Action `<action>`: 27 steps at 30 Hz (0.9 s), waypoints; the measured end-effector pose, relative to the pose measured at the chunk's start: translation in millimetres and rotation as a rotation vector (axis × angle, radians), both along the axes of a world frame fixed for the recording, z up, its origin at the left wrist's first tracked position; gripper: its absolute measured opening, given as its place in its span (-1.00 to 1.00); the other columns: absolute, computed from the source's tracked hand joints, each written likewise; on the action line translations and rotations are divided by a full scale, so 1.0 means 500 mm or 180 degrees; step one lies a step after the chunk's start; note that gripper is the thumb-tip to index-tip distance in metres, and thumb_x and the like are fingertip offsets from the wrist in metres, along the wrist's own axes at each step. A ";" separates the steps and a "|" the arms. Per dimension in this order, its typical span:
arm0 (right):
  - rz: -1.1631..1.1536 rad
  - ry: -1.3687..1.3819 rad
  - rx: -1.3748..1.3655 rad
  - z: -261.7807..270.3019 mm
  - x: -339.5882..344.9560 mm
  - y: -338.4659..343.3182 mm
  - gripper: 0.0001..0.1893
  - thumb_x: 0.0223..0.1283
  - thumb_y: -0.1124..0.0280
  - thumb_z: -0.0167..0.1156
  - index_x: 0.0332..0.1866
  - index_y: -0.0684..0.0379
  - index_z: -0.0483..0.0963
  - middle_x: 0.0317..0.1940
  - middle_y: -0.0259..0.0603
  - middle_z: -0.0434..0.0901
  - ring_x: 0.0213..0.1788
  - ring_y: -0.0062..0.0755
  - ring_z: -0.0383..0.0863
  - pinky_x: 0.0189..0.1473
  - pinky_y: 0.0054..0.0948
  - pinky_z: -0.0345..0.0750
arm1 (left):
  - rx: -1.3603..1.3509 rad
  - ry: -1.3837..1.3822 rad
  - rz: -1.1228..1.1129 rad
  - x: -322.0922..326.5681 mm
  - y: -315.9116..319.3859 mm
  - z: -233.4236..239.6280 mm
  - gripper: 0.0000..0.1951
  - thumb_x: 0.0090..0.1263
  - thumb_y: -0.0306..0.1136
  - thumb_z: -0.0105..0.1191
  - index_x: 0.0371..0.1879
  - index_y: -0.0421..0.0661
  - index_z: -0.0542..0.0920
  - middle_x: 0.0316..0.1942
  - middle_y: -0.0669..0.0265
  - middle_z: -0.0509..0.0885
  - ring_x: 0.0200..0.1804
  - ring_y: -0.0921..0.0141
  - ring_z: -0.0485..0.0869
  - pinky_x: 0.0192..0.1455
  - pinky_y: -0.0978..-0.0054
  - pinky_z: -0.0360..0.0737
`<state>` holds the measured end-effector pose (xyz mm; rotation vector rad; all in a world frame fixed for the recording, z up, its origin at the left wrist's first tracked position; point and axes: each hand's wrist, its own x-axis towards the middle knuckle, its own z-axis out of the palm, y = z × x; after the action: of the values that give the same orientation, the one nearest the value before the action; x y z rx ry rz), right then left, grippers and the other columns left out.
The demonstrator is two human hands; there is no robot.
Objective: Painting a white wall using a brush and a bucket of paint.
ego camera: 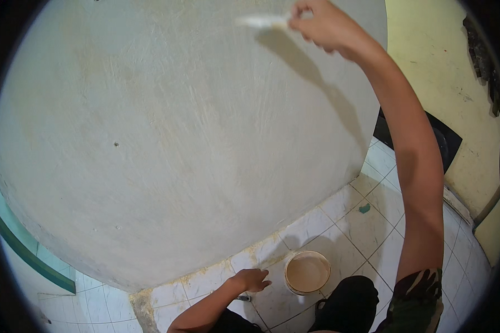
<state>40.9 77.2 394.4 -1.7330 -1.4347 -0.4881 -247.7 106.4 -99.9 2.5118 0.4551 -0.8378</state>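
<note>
Raised at the upper right, my right hand [323, 25] is closed on a pale, motion-blurred flat tool [262, 21], held close to a whitish-grey plastered wall [183, 125]. The arm's shadow falls on the wall. Low in front of me, my left hand [253, 280] hangs over the tiled floor, fingers partly bent, with nothing seen in it. Right of that hand, a round tub [307, 272] with pale beige contents stands on the tiles. A small dark and metallic object [244, 298] shows just below the left hand.
White floor tiles [350, 233] run along the wall's foot, with yellowish crumbs at the joint. A green scrap [364, 208] lies near the wall's right corner. A black panel [450, 141] leans by a yellow wall [425, 54]. My dark-clad knee [352, 299] is beside the tub.
</note>
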 end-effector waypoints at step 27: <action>-0.0013 -0.0303 0.0963 -0.066 0.029 0.118 -0.75 0.26 0.28 0.20 -0.12 0.25 0.53 -0.53 -0.05 0.58 -0.50 -0.35 0.56 -0.39 -0.26 0.49 | -0.0081 -0.0015 0.0007 0.003 0.012 -0.003 -0.37 0.61 0.12 -0.18 0.38 -0.20 0.40 0.11 -0.14 0.65 0.23 -0.07 0.59 0.28 0.05 0.52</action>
<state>55.3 136.4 361.4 -1.4876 -1.3444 -0.7577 -246.0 112.2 -101.6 2.4892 0.4428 -0.8314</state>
